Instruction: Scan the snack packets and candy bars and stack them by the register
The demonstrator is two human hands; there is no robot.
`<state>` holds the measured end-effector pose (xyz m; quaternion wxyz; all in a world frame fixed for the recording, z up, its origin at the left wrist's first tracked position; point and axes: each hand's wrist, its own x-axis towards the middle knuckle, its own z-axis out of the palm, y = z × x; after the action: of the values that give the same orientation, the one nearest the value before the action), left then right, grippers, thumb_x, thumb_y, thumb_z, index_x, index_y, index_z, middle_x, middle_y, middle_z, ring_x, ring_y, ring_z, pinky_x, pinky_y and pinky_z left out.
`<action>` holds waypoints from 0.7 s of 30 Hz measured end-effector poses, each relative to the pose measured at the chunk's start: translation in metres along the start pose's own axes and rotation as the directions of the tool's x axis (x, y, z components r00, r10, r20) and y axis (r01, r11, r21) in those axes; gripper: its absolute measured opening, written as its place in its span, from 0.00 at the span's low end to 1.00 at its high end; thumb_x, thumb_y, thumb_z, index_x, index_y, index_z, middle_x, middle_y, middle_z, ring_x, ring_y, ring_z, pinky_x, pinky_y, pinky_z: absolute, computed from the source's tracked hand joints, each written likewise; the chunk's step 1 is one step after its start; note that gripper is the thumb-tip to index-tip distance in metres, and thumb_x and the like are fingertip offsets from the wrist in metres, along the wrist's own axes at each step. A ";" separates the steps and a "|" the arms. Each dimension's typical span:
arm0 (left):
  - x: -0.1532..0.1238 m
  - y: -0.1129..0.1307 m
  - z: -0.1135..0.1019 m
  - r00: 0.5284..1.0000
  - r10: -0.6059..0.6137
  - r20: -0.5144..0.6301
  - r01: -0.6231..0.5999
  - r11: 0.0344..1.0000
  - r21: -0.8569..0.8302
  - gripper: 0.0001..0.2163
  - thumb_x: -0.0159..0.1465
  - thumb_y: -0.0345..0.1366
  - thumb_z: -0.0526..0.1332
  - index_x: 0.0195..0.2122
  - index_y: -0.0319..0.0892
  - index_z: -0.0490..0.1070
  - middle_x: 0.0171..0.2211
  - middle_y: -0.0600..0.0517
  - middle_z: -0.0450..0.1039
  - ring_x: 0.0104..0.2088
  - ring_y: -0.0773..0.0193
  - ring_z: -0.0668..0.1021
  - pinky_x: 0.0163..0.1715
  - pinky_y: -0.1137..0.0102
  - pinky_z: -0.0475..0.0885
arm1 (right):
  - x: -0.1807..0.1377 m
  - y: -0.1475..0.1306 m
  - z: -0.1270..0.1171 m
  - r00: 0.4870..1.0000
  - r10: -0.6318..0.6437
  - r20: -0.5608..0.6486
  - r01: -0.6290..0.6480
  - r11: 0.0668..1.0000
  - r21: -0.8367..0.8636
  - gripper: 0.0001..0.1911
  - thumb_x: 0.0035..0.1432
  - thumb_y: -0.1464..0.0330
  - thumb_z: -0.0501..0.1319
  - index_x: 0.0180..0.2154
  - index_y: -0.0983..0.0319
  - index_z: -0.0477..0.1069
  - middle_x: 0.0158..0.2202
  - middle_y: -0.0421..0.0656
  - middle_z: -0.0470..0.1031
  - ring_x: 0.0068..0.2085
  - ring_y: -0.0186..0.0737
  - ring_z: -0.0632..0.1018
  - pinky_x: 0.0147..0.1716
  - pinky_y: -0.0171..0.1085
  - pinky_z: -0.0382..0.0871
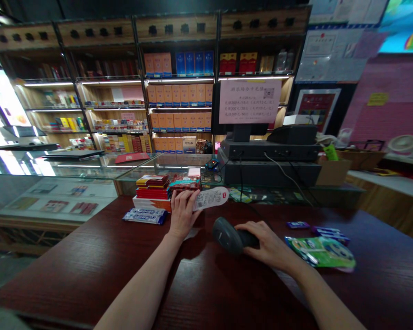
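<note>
My left hand [182, 211] is closed on a white packet [211, 198] with a printed label and a red mark, holding it just above the dark wooden counter [89, 266]. My right hand [265, 245] grips the handle of a black barcode scanner [227, 234], whose head points left toward the packet. Behind my left hand lie stacked red and orange packs [153, 187] and a teal and red pack [185, 183].
A blue wrapped bar [145, 215] lies left of my left hand. Green and blue snack packets [320, 250] lie at the right. A black cash register with cables [268, 158] stands behind, on a glass display case [55, 183]. Shelves of boxed goods [179, 101] fill the back wall.
</note>
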<state>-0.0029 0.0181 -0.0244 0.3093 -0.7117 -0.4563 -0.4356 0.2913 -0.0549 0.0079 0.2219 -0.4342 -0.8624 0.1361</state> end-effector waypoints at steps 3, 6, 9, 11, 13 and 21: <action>0.000 0.000 -0.001 1.000 -0.004 0.004 0.004 1.000 -0.002 0.28 0.63 0.41 0.66 0.63 0.44 0.63 0.53 0.43 0.69 0.58 0.50 0.69 0.68 0.47 0.52 | 0.000 0.001 0.000 1.000 -0.001 0.002 0.001 1.000 -0.002 0.21 0.58 0.62 0.64 0.53 0.54 0.71 0.51 0.45 0.77 0.51 0.48 0.74 0.53 0.46 0.63; 0.001 0.000 -0.003 1.000 -0.005 0.011 0.005 1.000 -0.001 0.28 0.63 0.41 0.65 0.64 0.44 0.63 0.54 0.43 0.69 0.58 0.50 0.70 0.67 0.47 0.53 | 0.000 0.009 0.002 1.000 0.006 0.009 -0.006 1.000 -0.012 0.22 0.57 0.61 0.64 0.54 0.53 0.71 0.52 0.44 0.77 0.52 0.49 0.74 0.53 0.47 0.63; 0.001 0.000 -0.004 1.000 0.004 0.005 -0.004 1.000 0.008 0.27 0.64 0.42 0.64 0.64 0.45 0.63 0.53 0.43 0.69 0.57 0.51 0.70 0.67 0.47 0.52 | -0.001 0.019 0.006 0.999 0.024 0.033 -0.023 1.000 -0.019 0.23 0.55 0.61 0.65 0.54 0.53 0.72 0.52 0.44 0.77 0.52 0.50 0.75 0.54 0.48 0.63; 0.001 0.000 -0.004 1.000 0.002 0.001 -0.002 1.000 0.010 0.27 0.64 0.41 0.64 0.64 0.45 0.62 0.53 0.43 0.69 0.57 0.51 0.70 0.67 0.47 0.52 | -0.001 0.025 0.008 0.998 0.029 0.059 -0.028 0.999 -0.017 0.24 0.53 0.63 0.66 0.53 0.53 0.73 0.52 0.44 0.78 0.52 0.50 0.75 0.55 0.48 0.63; 0.001 0.000 -0.004 1.000 -0.003 0.002 0.003 1.000 0.008 0.28 0.64 0.41 0.64 0.64 0.45 0.62 0.54 0.43 0.69 0.57 0.50 0.70 0.67 0.46 0.53 | -0.002 0.028 0.010 0.996 0.036 0.077 -0.035 0.999 -0.013 0.24 0.52 0.64 0.66 0.52 0.53 0.73 0.52 0.44 0.78 0.52 0.50 0.76 0.55 0.49 0.63; 0.002 0.001 -0.007 0.999 0.018 -0.028 -0.018 1.000 0.005 0.28 0.64 0.42 0.65 0.64 0.44 0.61 0.54 0.42 0.69 0.57 0.50 0.69 0.67 0.46 0.53 | -0.005 0.030 0.006 0.990 0.076 0.117 -0.082 0.996 0.045 0.34 0.45 0.60 0.72 0.56 0.53 0.71 0.56 0.44 0.76 0.59 0.55 0.72 0.64 0.56 0.54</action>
<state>-0.0042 0.0130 -0.0201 0.3210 -0.7090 -0.4465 -0.4415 0.3122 -0.0418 -0.0116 0.1770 -0.4539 -0.8522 0.1908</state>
